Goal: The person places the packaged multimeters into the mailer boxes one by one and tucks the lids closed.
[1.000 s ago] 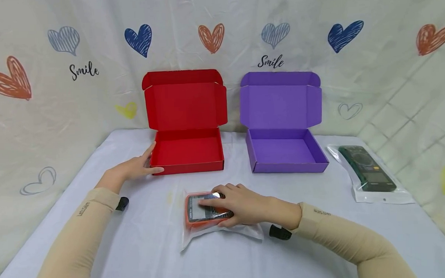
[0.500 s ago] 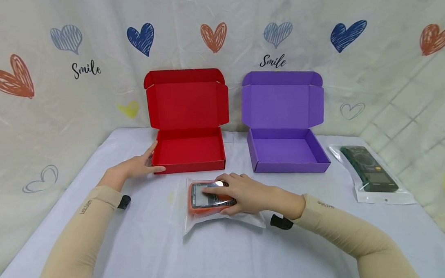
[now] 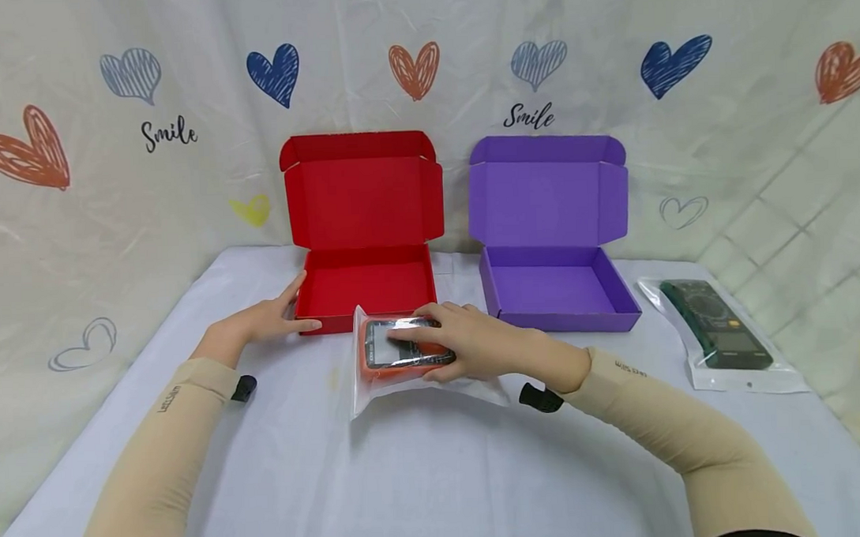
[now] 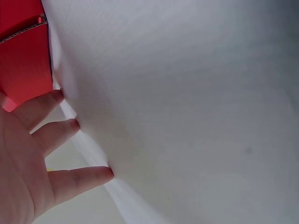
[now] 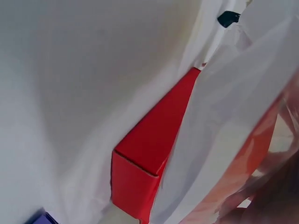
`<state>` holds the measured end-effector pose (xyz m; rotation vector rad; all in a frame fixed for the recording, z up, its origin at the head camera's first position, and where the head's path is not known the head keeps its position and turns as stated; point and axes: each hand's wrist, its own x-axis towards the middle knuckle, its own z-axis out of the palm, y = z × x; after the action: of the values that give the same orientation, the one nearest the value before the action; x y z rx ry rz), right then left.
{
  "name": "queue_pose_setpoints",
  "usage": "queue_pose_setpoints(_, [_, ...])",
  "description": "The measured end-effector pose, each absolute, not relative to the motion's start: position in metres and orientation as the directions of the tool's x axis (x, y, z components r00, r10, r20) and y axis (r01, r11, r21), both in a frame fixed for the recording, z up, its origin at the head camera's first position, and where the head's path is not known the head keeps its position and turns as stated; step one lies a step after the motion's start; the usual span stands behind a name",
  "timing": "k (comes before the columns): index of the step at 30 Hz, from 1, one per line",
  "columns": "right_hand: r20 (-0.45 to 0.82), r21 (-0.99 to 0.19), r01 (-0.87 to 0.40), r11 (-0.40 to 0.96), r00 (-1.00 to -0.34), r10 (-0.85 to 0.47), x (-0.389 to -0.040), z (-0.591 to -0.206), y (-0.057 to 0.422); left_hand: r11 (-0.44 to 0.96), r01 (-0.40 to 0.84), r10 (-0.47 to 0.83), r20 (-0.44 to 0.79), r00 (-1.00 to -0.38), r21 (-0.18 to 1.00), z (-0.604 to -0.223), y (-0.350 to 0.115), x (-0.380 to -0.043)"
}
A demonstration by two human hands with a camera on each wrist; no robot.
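Note:
An orange and dark-grey multimeter (image 3: 380,348) lies in a clear plastic bag (image 3: 388,390), raised off the table in front of the red box (image 3: 370,285). My right hand (image 3: 485,342) grips it from above and the right, fingers across its top and thumb at the near side. In the right wrist view the bag (image 5: 219,130) hides part of the red box. My left hand (image 3: 264,322) rests at the left side of the red box, thumb along its front corner. Its fingers (image 4: 79,179) are spread and straight, with the tips at the white cloth.
A purple box (image 3: 555,284) with its lid up stands to the right of the red one. Farther right, a green multimeter (image 3: 716,326) lies in another clear bag. A white cloth (image 3: 437,474) covers the table, and a curtain with printed hearts hangs behind.
My right hand has lifted the orange multimeter in its bag and carried it forward to the front of the red box. The left hand stays at the box's side.

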<state>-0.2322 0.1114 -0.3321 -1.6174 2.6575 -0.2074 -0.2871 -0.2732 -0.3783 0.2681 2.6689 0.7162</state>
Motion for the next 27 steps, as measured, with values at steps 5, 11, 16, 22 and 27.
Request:
queue_pose_setpoints(5, [0.032, -0.146, -0.873, 0.466, -0.475, -0.880, -0.240, -0.326, 0.109, 0.859, 0.077, 0.260, -0.301, -0.917, 0.507, -0.381, -0.274, -0.289])
queue_pose_setpoints(11, [0.082, -0.125, -0.890, 0.438, -0.449, -0.890, -0.252, -0.324, 0.103, 0.862, 0.075, 0.253, -0.298, -0.920, 0.501, -0.382, -0.274, -0.290])
queue_pose_setpoints(16, [0.090, -0.127, -0.894, 0.430, -0.442, -0.892, -0.262, -0.321, 0.093, 0.864, 0.077, 0.257, -0.304, -0.917, 0.497, -0.382, -0.274, -0.290])
queue_pose_setpoints(22, [0.091, -0.137, -0.897, 0.421, -0.434, -0.896, -0.276, -0.318, 0.084, 0.862, 0.076, 0.257, -0.302, -0.918, 0.502, -0.382, -0.274, -0.290])
queue_pose_setpoints(27, [0.101, -0.146, -0.904, 0.402, -0.418, -0.903, -0.285, -0.316, 0.076, 0.857, 0.073, 0.257, -0.300, -0.919, 0.510, -0.381, -0.274, -0.290])
